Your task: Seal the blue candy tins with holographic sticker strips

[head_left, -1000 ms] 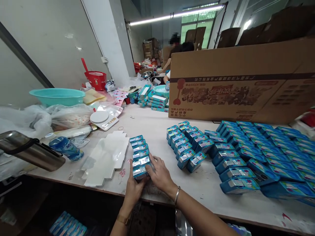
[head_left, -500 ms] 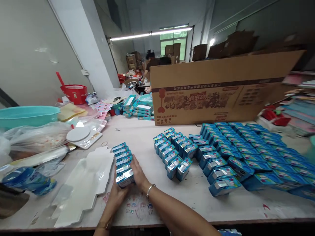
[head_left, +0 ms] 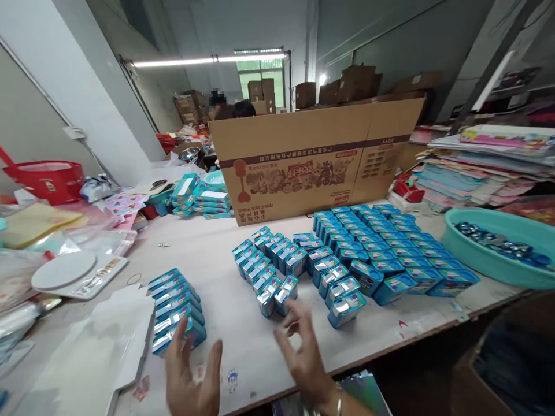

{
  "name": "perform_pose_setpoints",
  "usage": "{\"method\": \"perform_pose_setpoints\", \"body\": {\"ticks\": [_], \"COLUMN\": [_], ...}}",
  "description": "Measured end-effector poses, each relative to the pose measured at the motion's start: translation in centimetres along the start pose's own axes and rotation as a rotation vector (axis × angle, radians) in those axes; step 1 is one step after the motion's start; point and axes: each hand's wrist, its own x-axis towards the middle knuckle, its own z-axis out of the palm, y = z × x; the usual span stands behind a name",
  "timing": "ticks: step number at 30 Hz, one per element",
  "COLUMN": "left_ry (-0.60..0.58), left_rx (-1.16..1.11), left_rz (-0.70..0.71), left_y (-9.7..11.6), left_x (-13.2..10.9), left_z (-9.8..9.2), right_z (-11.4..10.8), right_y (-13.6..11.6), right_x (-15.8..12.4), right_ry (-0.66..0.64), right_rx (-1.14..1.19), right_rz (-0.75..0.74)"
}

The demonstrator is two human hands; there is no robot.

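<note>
A short row of small blue boxes (head_left: 176, 309) with shiny silvery patches on top stands at the left of the table. My left hand (head_left: 191, 370) is just in front of the nearest of them, fingers and thumb apart, holding nothing. Further right, my right hand (head_left: 306, 355) hovers low by the near end of a second group of blue boxes (head_left: 258, 271). Its fingers are bent and apart, with a gap to the thumb and nothing visible between them. The closest blue box (head_left: 286, 293) lies just beyond those fingertips.
A large block of blue boxes (head_left: 368, 242) fills the right side, before a big cardboard carton (head_left: 303, 167). Right of it stands a turquoise basin (head_left: 459, 260) with shiny pieces. Flattened white card (head_left: 99, 341) and a kitchen scale (head_left: 78, 271) lie left. Two people are behind.
Both hands have left the short row of boxes, which stays standing. The right hand has moved right to the middle group. My view has turned to the right, bringing the basin into sight.
</note>
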Motion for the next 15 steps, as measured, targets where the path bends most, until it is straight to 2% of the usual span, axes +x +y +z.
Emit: {"method": "perform_pose_setpoints", "body": {"ticks": [2, 4, 7, 9, 11, 12, 15], "left_ry": [-0.08, -0.181, -0.339, -0.406, -0.498, -0.567, -0.794], "left_rx": [-0.053, -0.075, 0.078, 0.185, 0.28, 0.332, 0.466], "left_rz": [0.061, 0.095, 0.207, 0.357, 0.506, 0.563, 0.651], "left_y": [2.9, 4.7, 6.1, 6.9, 8.3, 9.2, 12.2], "left_x": [3.0, 7.3, 13.3, 15.6, 16.5, 16.4, 14.8], "left_z": [2.6, 5.8, 11.2, 14.6, 17.9, 19.5, 24.7], "right_z": [-2.4, -4.1, -6.6, -8.9, -11.5, -12.8, -16.3], "right_y": [0.8, 1.0, 0.8, 1.1, 2.3, 3.1, 5.5], "right_x": [1.3, 2.1, 1.2, -0.2, -1.0, -1.1, 0.3], "right_ry": [0.155, 0.165, 0.147, 0.247, 0.368, 0.381, 0.235], "right_rx": [-0.09, -0.137, -0.208, -0.295, -0.385, -0.418, -0.433], "right_rz": [0.063, 0.059, -0.117, -0.238, -0.248, -0.203, 0.006]}}
